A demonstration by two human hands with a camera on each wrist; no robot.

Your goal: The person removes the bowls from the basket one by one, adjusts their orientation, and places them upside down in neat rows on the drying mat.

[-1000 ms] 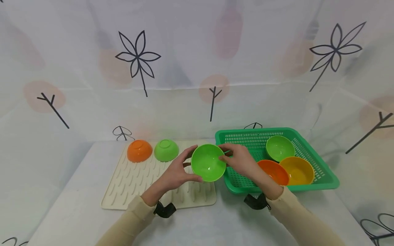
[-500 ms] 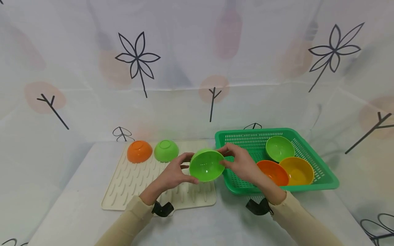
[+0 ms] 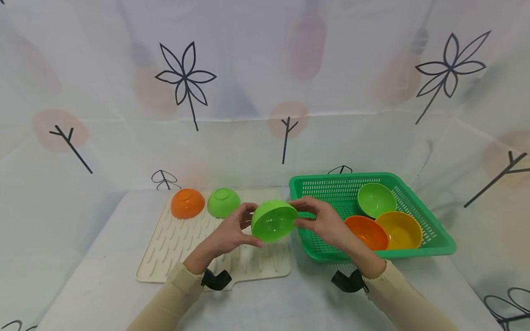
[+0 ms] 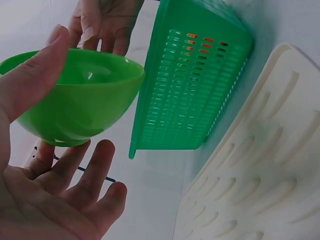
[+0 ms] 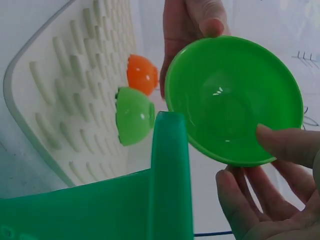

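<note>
Green bowl [image 3: 273, 221] held up between both hands, above the near right corner of the cream drying mat [image 3: 182, 248], just left of the green basket [image 3: 414, 202]. Tilted, its opening turned away from the head camera and toward the basket side. Left hand [image 3: 229, 234] curled round the bowl's left flank: thumb [image 4: 30, 70] laid against the rim and outer wall, fingers [image 4: 95, 165] spread under the base. Right hand [image 3: 323, 223] pinched on the opposite rim, thumb [image 5: 285, 142] just inside the lip, fingers [image 5: 240, 200] behind the wall. Both grips closed on the bowl, none of it resting on the mat.

Beyond the left grip, at the mat's far edge, stood two upturned bowls side by side: an orange bowl [image 3: 187, 203] farther left and a second green bowl [image 3: 223, 202] nearer the held one, well clear of it. Right of the right grip, inside the basket, lay three bowls open side up: a green one [image 3: 377, 199] at the back, an orange one [image 3: 368, 231] and a yellow one [image 3: 399, 229] touching at the front. Basket's near left corner stood just beside the right hand's knuckles, the closest obstacle to the grip. Ridged mat surface directly beneath the held bowl bare. Black wrist straps [image 3: 215, 279] seen at both cuffs.
</note>
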